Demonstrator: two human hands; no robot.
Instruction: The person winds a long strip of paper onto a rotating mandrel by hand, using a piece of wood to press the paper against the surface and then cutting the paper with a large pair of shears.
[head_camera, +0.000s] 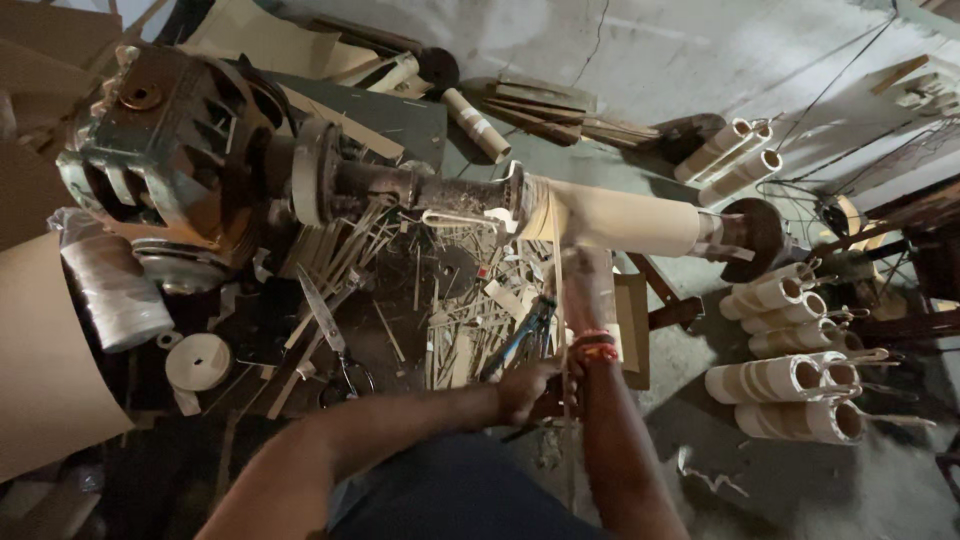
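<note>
A long tan cardboard tube (625, 220) sits on the spindle of a greasy old motor machine (180, 150). My right hand (583, 275) reaches up under the tube and touches its underside; it is blurred, so its grip is unclear. A red band (597, 349) circles that wrist. A thin pale strip (556, 290) runs down from the tube's left end to my left hand (526, 386), which is closed around the strip's lower part. Blue-handled pliers (520, 338) lie just above my left hand.
Scissors (328, 325) and several wood and card offcuts (460, 310) litter the dark bench. A white tape roll (198, 361) and a wrapped spool (112, 290) lie at the left. Several finished tubes (790, 385) are stacked on the floor at the right, more tubes (735, 150) behind.
</note>
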